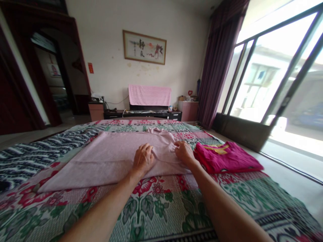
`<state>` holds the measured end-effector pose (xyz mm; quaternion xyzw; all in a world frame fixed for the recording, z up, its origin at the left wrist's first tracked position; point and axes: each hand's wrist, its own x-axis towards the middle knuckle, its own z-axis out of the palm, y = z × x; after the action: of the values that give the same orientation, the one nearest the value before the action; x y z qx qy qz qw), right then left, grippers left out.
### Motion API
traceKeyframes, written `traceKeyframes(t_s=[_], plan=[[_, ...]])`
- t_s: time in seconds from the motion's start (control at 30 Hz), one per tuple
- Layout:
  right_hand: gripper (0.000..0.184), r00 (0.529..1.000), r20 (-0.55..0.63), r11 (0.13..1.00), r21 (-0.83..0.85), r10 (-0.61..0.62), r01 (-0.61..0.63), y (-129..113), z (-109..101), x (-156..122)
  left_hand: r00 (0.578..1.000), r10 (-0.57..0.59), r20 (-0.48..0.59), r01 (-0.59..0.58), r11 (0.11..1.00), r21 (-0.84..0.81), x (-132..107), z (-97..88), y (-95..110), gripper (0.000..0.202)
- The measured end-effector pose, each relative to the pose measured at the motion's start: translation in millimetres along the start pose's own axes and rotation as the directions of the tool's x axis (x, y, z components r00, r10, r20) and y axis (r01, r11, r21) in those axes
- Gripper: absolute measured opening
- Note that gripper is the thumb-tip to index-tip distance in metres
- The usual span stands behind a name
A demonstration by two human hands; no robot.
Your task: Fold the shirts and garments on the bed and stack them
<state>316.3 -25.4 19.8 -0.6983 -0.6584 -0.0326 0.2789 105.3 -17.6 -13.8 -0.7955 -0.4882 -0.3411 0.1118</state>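
Observation:
A pale pink shirt (106,151) lies spread sideways across the flowered bedspread (151,201), with its long side toward the left. Its upper edge bunches up near the middle of the bed. My left hand (144,157) rests on the shirt with fingers curled and closed on a fold of the cloth. At the shirt's right end, my right hand (184,152) pinches the fabric between thumb and fingers. Creases run through the cloth between both hands. Just right of my right hand sits a folded magenta garment (229,158) with a yellow patch.
A black-and-white patterned cloth (50,151) lies along the bed's left side. Past the bed's far edge stands a low dark cabinet (175,116), with a pink towel (150,95) draped over something on it. A glass door (252,84) is on the right.

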Motion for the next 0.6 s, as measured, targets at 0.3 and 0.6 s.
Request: traceKeyframes(t_s=[0.3, 0.6], plan=[[0.027, 0.912, 0.032, 0.905, 0.145, -0.409, 0.400, -15.8, 15.3, -4.7, 0.987, 0.029, 0.158, -0.038, 0.998, 0.052, -2.4, 2.4, 0.9, 0.023], [0.033, 0.997, -0.015, 0.992, 0.102, -0.069, 0.070, -7.2, 20.8, -0.4, 0.976, -0.099, 0.193, 0.085, 0.993, 0.078, -3.4, 2.7, 3.5, 0.024]])
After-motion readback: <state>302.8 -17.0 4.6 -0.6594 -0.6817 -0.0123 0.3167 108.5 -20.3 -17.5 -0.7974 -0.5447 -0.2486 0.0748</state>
